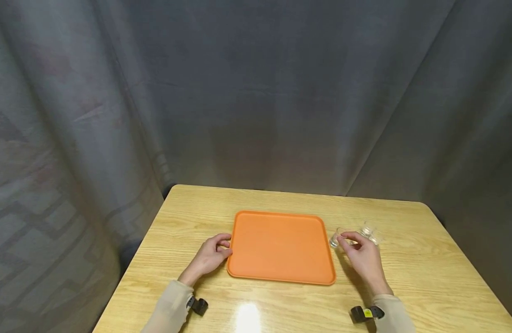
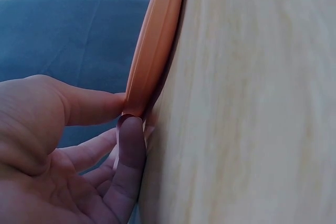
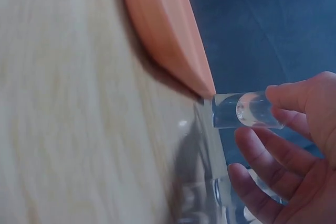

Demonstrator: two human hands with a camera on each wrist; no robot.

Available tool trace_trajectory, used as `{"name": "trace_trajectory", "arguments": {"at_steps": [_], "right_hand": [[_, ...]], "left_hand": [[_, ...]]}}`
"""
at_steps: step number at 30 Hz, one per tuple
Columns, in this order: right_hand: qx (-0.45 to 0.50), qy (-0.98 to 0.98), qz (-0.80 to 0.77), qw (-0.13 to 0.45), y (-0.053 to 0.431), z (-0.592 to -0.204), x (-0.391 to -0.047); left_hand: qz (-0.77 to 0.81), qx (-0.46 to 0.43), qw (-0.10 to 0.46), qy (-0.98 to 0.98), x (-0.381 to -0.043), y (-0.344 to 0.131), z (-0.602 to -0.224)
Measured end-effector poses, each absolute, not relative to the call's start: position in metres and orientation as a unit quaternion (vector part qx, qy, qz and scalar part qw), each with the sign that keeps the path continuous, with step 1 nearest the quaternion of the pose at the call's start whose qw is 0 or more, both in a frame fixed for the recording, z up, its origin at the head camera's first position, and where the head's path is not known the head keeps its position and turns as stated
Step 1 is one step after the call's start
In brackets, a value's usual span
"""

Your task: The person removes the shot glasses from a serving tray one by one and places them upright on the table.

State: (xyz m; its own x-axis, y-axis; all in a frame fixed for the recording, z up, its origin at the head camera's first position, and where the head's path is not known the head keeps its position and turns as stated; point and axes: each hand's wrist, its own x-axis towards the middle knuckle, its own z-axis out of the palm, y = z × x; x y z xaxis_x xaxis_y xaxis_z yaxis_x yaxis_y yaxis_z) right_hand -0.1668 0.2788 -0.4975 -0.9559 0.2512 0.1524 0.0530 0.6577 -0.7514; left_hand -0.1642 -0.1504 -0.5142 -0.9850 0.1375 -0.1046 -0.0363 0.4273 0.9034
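Observation:
An orange tray (image 1: 281, 249) lies flat on the wooden table. My left hand (image 1: 210, 254) pinches its left rim; in the left wrist view the thumb (image 2: 97, 107) presses the rim's top while the index finger bears on the edge from below. Just off the tray's right side, my right hand (image 1: 364, 259) holds a small clear shot glass (image 3: 228, 111) near its rim between thumb and fingers. The glass is upright, its base at or close to the tabletop; I cannot tell if it touches. More clear glasses (image 1: 367, 229) stand behind that hand, partly hidden by it.
The wooden table (image 1: 431, 277) extends around the tray on all sides. A grey curtain (image 1: 256, 115) hangs behind the table's far edge and along both sides. Bright glare shows on the table in front of the tray.

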Motion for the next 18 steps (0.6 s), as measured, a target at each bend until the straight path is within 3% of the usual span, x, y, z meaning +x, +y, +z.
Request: {"name": "trace_trajectory", "arguments": {"at_steps": [18], "right_hand": [[-0.104,-0.917,0.354,0.150,0.307,-0.507,-0.165]], "left_hand": [[0.528,0.032,0.085,0.844,-0.166,-0.151,-0.516]]}}
